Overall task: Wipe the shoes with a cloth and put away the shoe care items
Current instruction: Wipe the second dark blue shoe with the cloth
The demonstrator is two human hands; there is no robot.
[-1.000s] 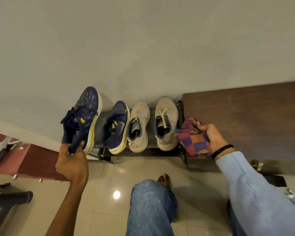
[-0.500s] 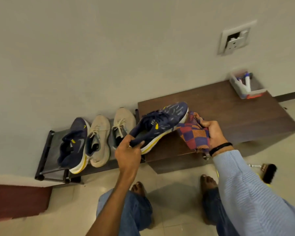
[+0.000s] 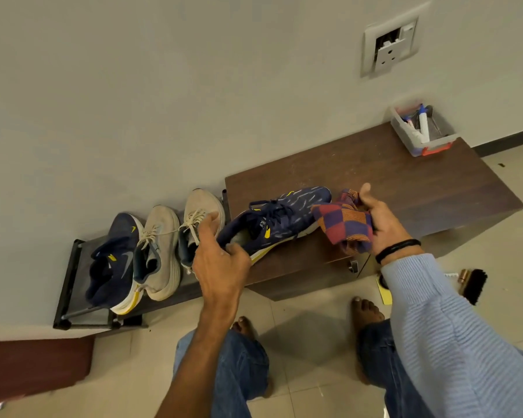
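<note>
Left hand (image 3: 221,260): fingers curled round the heel of a navy shoe (image 3: 278,224), held over the brown cabinet (image 3: 405,182).
Right hand (image 3: 381,224): fingers bunched round a checked cloth (image 3: 344,224), at the shoe's toe.
Left of the left fingers: rack (image 3: 73,267) holding three shoes (image 3: 160,251).
Below the right fingers: brush (image 3: 473,285) on the floor.

Moderately bright, soft even indoor light, wall (image 3: 163,86) lit flatly, a diffuse shadow thrown on the floor (image 3: 308,336) in front of the counter (image 3: 405,191), straight edges bowed by wide-angle distortion toward the frame borders, fine detail slightly softened.
</note>
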